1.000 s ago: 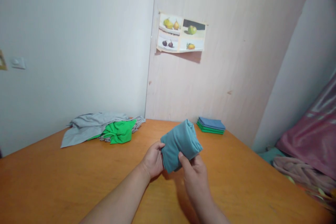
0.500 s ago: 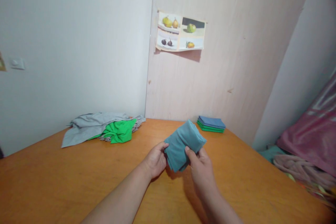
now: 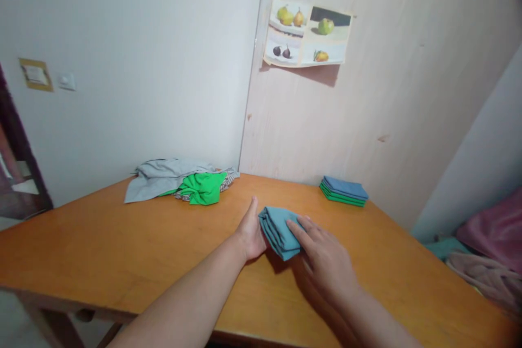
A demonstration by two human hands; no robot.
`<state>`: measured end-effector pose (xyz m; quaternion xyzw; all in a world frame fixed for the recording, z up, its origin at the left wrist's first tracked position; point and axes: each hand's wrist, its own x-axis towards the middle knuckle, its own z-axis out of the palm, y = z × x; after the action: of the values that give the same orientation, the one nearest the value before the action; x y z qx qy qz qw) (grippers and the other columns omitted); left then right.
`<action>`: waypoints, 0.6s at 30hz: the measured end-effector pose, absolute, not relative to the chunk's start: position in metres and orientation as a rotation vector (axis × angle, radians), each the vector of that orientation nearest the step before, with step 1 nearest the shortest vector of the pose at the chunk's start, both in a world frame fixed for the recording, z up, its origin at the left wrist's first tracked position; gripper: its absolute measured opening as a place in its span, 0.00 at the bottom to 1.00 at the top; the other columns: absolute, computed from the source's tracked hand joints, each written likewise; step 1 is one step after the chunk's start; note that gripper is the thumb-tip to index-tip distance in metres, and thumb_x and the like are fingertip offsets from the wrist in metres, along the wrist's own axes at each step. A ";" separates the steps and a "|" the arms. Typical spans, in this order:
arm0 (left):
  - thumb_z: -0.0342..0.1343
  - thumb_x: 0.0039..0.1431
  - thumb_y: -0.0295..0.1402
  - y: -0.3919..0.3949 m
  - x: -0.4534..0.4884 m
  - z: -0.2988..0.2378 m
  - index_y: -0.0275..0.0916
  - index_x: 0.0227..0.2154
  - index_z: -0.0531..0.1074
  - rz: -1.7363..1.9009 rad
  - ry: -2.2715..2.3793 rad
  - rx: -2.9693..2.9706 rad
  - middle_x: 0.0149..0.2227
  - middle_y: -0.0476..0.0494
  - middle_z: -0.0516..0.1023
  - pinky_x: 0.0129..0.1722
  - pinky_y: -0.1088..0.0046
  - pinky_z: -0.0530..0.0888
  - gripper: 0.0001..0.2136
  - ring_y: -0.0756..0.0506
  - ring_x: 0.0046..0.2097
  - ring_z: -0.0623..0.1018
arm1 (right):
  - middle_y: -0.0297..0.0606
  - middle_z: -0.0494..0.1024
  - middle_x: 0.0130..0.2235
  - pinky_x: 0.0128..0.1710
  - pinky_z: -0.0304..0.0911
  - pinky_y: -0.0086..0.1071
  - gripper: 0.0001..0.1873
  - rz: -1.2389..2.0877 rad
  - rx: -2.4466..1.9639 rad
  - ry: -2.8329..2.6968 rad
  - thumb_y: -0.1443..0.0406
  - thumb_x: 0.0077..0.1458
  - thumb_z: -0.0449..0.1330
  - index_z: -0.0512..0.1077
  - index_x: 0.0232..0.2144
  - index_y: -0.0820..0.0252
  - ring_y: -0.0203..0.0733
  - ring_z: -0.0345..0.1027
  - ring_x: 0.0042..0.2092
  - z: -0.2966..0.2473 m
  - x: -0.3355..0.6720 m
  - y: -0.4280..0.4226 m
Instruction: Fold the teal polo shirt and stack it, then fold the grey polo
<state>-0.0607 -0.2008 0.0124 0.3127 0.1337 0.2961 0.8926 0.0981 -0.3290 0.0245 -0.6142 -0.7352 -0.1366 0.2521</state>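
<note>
A teal cloth (image 3: 281, 231), folded into a thick small bundle, is held above the table between my two hands. Its layered folded edges face left and toward me. My left hand (image 3: 250, 235) supports it from the left and below, with the thumb raised off the fabric and the other fingers mostly hidden behind it. On the right, my right hand (image 3: 326, 255) grips the bundle, its fingers lying across the top face. The right thumb is partly hidden underneath.
On the orange wooden table (image 3: 122, 250), a loose heap of grey clothes (image 3: 163, 176) with a crumpled green garment (image 3: 204, 187) lies back left. A neat stack of folded blue and green cloths (image 3: 345, 191) sits back right. Pink fabric (image 3: 497, 228) lies beyond the right edge.
The teal bundle has been turned and looks more compact. My left thumb has come off it, and my right fingers now lie over its top. The view has shifted left.
</note>
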 end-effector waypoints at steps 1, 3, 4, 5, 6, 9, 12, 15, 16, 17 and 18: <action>0.35 0.58 0.68 -0.200 -0.062 0.013 0.31 0.44 0.75 0.580 0.259 0.657 0.41 0.30 0.82 0.50 0.57 0.72 0.42 0.34 0.48 0.79 | 0.39 0.64 0.66 0.63 0.55 0.51 0.36 -0.369 -1.672 -2.027 0.69 0.53 0.57 0.64 0.64 0.45 0.55 0.59 0.65 0.018 0.098 -0.331; 0.37 0.57 0.68 -0.199 -0.064 0.011 0.30 0.45 0.76 0.533 0.240 0.678 0.42 0.29 0.82 0.51 0.56 0.71 0.43 0.33 0.50 0.78 | 0.39 0.62 0.66 0.64 0.54 0.53 0.36 -0.373 -1.679 -2.051 0.69 0.54 0.57 0.63 0.64 0.45 0.55 0.58 0.65 0.007 0.097 -0.333; 0.38 0.57 0.68 -0.198 -0.064 0.010 0.30 0.45 0.76 0.514 0.236 0.685 0.42 0.29 0.82 0.52 0.57 0.71 0.43 0.33 0.50 0.78 | 0.39 0.62 0.67 0.63 0.54 0.53 0.35 -0.376 -1.683 -2.058 0.69 0.54 0.57 0.63 0.64 0.45 0.55 0.58 0.65 0.003 0.096 -0.335; 0.39 0.56 0.68 -0.196 -0.064 0.008 0.30 0.45 0.76 0.497 0.240 0.689 0.42 0.29 0.82 0.52 0.57 0.71 0.42 0.33 0.50 0.79 | 0.40 0.62 0.67 0.63 0.55 0.53 0.35 -0.376 -1.688 -2.066 0.69 0.55 0.56 0.63 0.64 0.45 0.56 0.58 0.65 0.000 0.095 -0.337; 0.40 0.56 0.68 -0.194 -0.064 0.006 0.30 0.45 0.76 0.486 0.256 0.689 0.42 0.29 0.82 0.52 0.57 0.71 0.42 0.34 0.49 0.79 | 0.41 0.62 0.67 0.63 0.55 0.54 0.34 -0.371 -1.693 -2.073 0.69 0.56 0.56 0.64 0.64 0.46 0.56 0.59 0.65 -0.003 0.093 -0.339; 0.44 0.55 0.67 -0.187 -0.063 0.000 0.31 0.41 0.76 0.479 0.390 0.693 0.37 0.30 0.82 0.47 0.58 0.74 0.39 0.35 0.43 0.81 | 0.42 0.62 0.66 0.62 0.57 0.54 0.31 -0.291 -1.660 -2.141 0.67 0.58 0.56 0.66 0.63 0.46 0.57 0.59 0.65 -0.007 0.086 -0.347; 0.56 0.51 0.63 -0.181 -0.065 -0.002 0.35 0.37 0.74 0.623 0.598 0.748 0.28 0.40 0.80 0.39 0.62 0.76 0.32 0.39 0.32 0.80 | 0.39 0.64 0.65 0.62 0.56 0.54 0.26 -0.129 -1.549 -2.218 0.64 0.60 0.56 0.69 0.60 0.45 0.55 0.59 0.65 -0.008 0.080 -0.356; 0.67 0.46 0.56 -0.179 -0.070 -0.002 0.36 0.37 0.72 0.790 0.689 0.915 0.25 0.47 0.77 0.34 0.68 0.73 0.27 0.44 0.28 0.77 | 0.40 0.72 0.61 0.62 0.57 0.52 0.21 0.033 -1.461 -2.029 0.61 0.61 0.57 0.73 0.56 0.48 0.52 0.65 0.61 -0.007 0.085 -0.356; 0.70 0.44 0.52 -0.179 -0.072 -0.002 0.36 0.38 0.72 0.813 0.712 0.990 0.26 0.47 0.77 0.33 0.69 0.71 0.27 0.45 0.28 0.76 | 0.41 0.74 0.58 0.62 0.58 0.51 0.20 0.077 -1.443 -1.889 0.59 0.61 0.58 0.75 0.54 0.50 0.52 0.67 0.59 -0.006 0.089 -0.353; 0.72 0.42 0.48 -0.180 -0.074 -0.002 0.36 0.38 0.72 0.826 0.740 1.063 0.27 0.47 0.77 0.33 0.71 0.70 0.26 0.46 0.29 0.75 | 0.42 0.76 0.56 0.61 0.59 0.51 0.19 0.119 -1.431 -1.733 0.58 0.60 0.59 0.77 0.52 0.51 0.52 0.69 0.58 -0.005 0.095 -0.348; 0.73 0.40 0.42 -0.180 -0.076 -0.001 0.36 0.38 0.72 0.837 0.771 1.127 0.28 0.47 0.77 0.34 0.72 0.69 0.25 0.46 0.30 0.75 | 0.44 0.77 0.55 0.61 0.59 0.52 0.19 0.159 -1.428 -1.574 0.56 0.59 0.60 0.78 0.50 0.53 0.53 0.69 0.57 -0.004 0.102 -0.341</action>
<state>-0.0759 -0.1803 -0.0013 0.5051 0.3455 0.3751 0.6963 0.1016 -0.3413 -0.0039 -0.5862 -0.6463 0.0655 0.4842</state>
